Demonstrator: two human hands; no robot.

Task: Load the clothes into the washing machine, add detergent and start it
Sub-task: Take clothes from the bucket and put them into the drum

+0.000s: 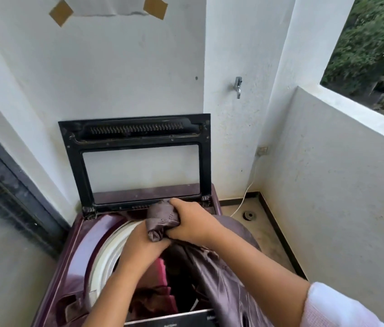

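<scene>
The washing machine point(77, 263) stands with its lid point(73, 166) upright at 12 o'clock, and the white drum rim point(106, 253) curves along the left of the opening. The left hand point(142, 244) hangs over that opening. Its fingers curl under a rolled bunch of satin cloth point(161, 219), with the tips hidden by the fabric. The bunch sits at 1 o'clock from this hand, above the back of the drum.

The right hand point(193, 224) closes on the bunch from 3 o'clock, thumb across the top and fingers wrapped round the roll. From the bunch the cloth's long axis runs toward 5 o'clock, and it drapes over the right edge of the machine, not into the tub.

The drum mouth lies at 6 o'clock from the bunch, so the coming move is likely a push down and in. The left hand is the nearer to the opening.

Counted:
- one machine
- one lid
- two hands
- one cloth in hand
- a pink garment point(160, 267) and a dark red garment point(148, 303) already in the drum, with a count beyond those two uncertain
- no detergent in view
</scene>
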